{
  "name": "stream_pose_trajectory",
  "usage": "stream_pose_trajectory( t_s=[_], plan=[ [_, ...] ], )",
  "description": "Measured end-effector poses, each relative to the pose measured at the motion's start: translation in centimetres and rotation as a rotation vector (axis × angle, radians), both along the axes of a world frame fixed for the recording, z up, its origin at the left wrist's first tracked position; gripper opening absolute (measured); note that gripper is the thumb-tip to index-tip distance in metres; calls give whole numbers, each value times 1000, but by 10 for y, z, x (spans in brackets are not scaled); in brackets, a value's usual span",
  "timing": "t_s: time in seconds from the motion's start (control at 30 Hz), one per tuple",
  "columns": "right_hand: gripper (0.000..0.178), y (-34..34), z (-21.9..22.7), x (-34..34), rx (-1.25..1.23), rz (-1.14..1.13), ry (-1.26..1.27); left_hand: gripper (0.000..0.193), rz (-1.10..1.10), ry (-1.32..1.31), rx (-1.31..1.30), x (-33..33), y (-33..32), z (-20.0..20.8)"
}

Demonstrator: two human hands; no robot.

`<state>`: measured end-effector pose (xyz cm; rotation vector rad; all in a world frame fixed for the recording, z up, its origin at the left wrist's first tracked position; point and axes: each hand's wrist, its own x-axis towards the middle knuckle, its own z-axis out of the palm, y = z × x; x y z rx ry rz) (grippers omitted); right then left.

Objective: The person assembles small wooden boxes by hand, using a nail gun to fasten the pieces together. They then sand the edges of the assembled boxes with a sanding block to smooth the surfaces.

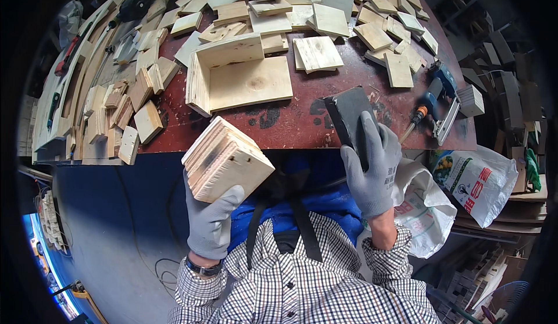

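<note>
In my gloved left hand point(212, 222) is a stack of plywood pieces point(232, 164), its layered edges turned up and to the left. My right hand point(372, 170), also in a grey glove, has its fingers round a black rectangular block point(351, 111) at the table's front edge. What the block is made of I cannot tell. Beyond the left hand stands a corner-shaped plywood jig point(250, 82), with two upright walls on a flat base.
Many loose plywood offcuts point(328, 20) cover the far part of the red table point(279, 129). At the right lie a blue pneumatic nail gun point(444, 94) and an orange-collared air hose point(414, 121). White plastic sacks point(427, 207) hang below the right edge. Screwdrivers point(53, 110) lie far left.
</note>
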<state>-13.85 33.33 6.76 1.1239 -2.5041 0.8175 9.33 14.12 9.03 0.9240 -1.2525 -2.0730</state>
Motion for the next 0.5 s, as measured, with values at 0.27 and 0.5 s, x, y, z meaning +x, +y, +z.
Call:
stream_pose_trajectory(
  t_s=[0.27, 0.5],
  plan=[
    [66, -25, -19, -48, 126, -14, 182, 96, 82, -239, -1448, -15, -6, -14],
    [70, -33, 13, 4, -54, 88, -52, 77, -37, -115, -1596, -7, -14, -17]
  ],
)
